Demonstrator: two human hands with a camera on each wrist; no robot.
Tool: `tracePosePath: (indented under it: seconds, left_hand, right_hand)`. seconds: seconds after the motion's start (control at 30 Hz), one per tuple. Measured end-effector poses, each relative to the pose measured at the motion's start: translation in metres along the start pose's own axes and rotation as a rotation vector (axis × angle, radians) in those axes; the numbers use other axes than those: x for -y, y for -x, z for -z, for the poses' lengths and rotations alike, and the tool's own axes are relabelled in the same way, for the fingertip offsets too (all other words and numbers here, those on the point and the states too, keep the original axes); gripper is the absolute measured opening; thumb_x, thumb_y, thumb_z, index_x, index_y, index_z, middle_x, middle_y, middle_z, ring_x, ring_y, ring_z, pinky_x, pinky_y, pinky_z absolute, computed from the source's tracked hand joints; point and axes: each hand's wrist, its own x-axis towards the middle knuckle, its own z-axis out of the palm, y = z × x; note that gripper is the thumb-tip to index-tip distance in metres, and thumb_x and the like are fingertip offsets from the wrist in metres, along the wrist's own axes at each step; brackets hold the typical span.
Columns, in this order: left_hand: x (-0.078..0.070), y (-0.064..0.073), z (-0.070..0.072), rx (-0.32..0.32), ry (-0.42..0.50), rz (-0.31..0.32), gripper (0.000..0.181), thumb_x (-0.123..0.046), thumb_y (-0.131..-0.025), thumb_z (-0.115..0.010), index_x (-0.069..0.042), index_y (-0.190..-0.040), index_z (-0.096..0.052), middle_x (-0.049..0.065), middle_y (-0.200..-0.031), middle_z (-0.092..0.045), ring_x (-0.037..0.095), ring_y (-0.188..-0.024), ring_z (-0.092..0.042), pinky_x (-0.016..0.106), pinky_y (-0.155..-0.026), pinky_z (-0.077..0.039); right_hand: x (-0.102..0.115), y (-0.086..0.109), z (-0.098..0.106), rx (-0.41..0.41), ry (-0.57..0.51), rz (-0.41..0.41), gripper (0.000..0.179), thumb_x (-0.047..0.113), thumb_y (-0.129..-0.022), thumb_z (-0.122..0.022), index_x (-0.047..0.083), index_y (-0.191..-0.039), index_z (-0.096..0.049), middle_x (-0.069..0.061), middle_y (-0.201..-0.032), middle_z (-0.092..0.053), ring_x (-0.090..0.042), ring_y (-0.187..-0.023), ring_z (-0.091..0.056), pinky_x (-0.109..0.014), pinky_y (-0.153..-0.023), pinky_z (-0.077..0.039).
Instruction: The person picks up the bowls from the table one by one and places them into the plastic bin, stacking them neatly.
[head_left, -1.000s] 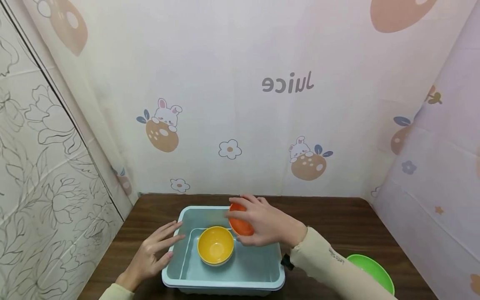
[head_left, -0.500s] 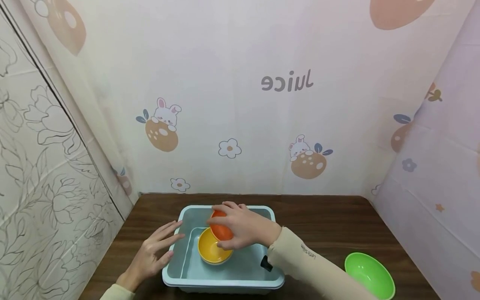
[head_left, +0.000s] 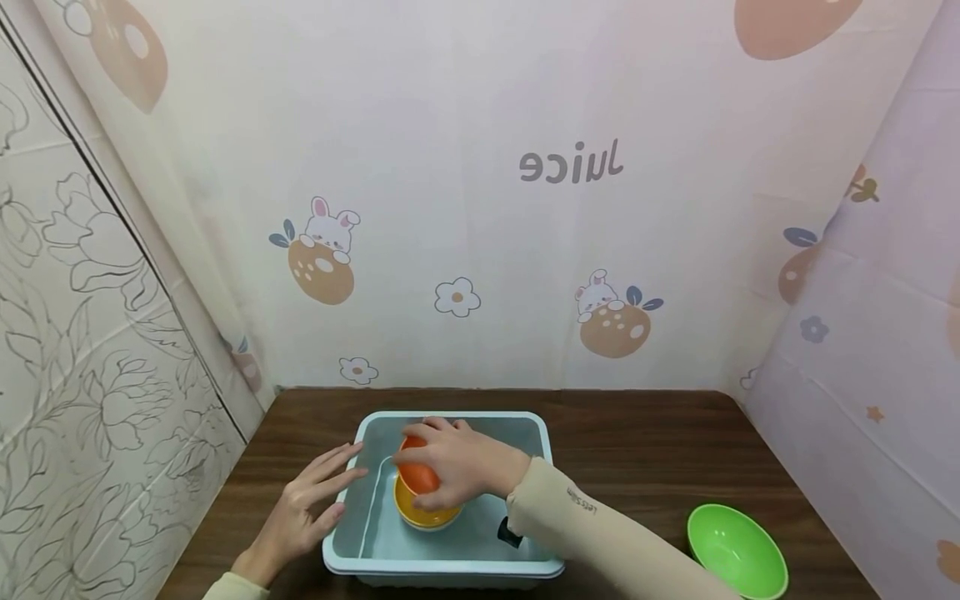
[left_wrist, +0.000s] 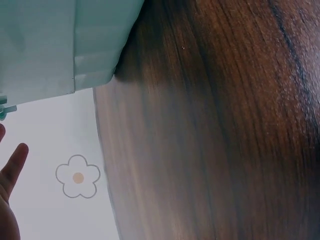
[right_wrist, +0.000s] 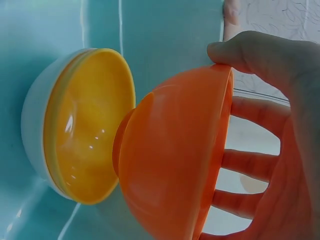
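My right hand (head_left: 465, 461) pinches an orange bowl (right_wrist: 170, 145) by its rim, thumb on one side and fingers on the other. Tilted, the orange bowl hangs close over a yellow bowl (right_wrist: 92, 125), its foot overlapping the yellow rim in the right wrist view. That yellow bowl sits nested in a white bowl (right_wrist: 37, 115) on the floor of a light blue plastic basin (head_left: 450, 568). At the basin's left rim, my left hand (head_left: 300, 504) lies with fingers spread and fairly straight, fingertips right at the edge. Only part of it shows in the left wrist view.
A bright green bowl (head_left: 735, 550) stands on the dark wooden table (head_left: 637, 442) to the right of the basin, near my right forearm. Behind the table hangs a printed curtain (head_left: 480, 208), with further patterned sheets at both sides.
My right hand has carried the orange bowl leftward and slightly lower, from the basin's right part to over the yellow bowl. The left hand has stayed at the rim.
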Motion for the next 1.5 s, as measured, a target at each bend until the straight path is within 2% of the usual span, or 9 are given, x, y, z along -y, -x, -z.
tracePosePath:
  seconds: [0.13,0.33,0.63,0.83,1.2,1.5]
  left_hand:
    - [-0.001,0.0,0.0,-0.003,-0.001,0.002,0.049,-0.006,-0.081,-0.07,-0.014,-0.129,-0.073,0.016,-0.146,-0.061,0.026,-0.14,-0.051,0.014,-0.118,-0.029]
    - [0.001,-0.002,-0.001,-0.015,0.021,-0.033,0.041,-0.009,-0.085,-0.069,-0.009,-0.126,-0.073,0.019,-0.144,-0.061,0.029,-0.141,-0.051,0.017,-0.119,-0.03]
    - [0.004,-0.003,0.0,-0.028,0.026,-0.044,0.038,-0.013,-0.088,-0.067,-0.008,-0.126,-0.073,0.02,-0.143,-0.061,0.029,-0.139,-0.052,0.017,-0.119,-0.031]
    - [0.004,-0.003,-0.001,-0.035,0.027,-0.058,0.038,-0.014,-0.09,-0.067,-0.008,-0.126,-0.073,0.021,-0.143,-0.062,0.03,-0.139,-0.052,0.018,-0.119,-0.031]
    - [0.004,-0.002,-0.001,-0.028,0.013,-0.033,0.041,-0.012,-0.088,-0.067,-0.011,-0.129,-0.072,0.019,-0.143,-0.061,0.029,-0.139,-0.052,0.016,-0.119,-0.03]
    - [0.003,0.0,-0.003,-0.031,0.028,-0.04,0.038,-0.015,-0.091,-0.067,-0.008,-0.128,-0.073,0.02,-0.144,-0.061,0.029,-0.14,-0.051,0.017,-0.119,-0.031]
  right_hand:
    - [0.0,-0.006,-0.008,0.019,-0.006,0.002,0.057,0.053,-0.09,-0.063,0.039,-0.145,-0.057,-0.004,-0.156,-0.049,-0.028,-0.138,-0.045,-0.049,-0.096,-0.053]
    - [-0.002,-0.012,-0.016,0.033,0.009,0.002,0.058,0.054,-0.089,-0.064,0.042,-0.145,-0.056,-0.003,-0.154,-0.05,-0.027,-0.136,-0.046,-0.049,-0.094,-0.055]
    - [-0.003,-0.017,-0.023,0.09,0.001,-0.002,0.056,0.051,-0.09,-0.067,0.038,-0.144,-0.058,-0.004,-0.154,-0.05,-0.03,-0.137,-0.047,-0.058,-0.097,-0.054]
    - [-0.002,-0.017,-0.028,0.117,0.026,0.012,0.056,0.053,-0.09,-0.068,0.038,-0.143,-0.059,-0.003,-0.152,-0.052,-0.028,-0.135,-0.048,-0.054,-0.098,-0.054]
    - [-0.001,-0.02,-0.036,0.136,0.111,0.026,0.058,0.058,-0.091,-0.068,0.041,-0.145,-0.057,-0.003,-0.154,-0.051,-0.027,-0.133,-0.05,-0.052,-0.099,-0.054]
    - [0.001,-0.021,-0.043,0.156,0.135,0.023,0.059,0.057,-0.091,-0.069,0.041,-0.146,-0.056,-0.003,-0.154,-0.05,-0.028,-0.134,-0.05,-0.052,-0.1,-0.053]
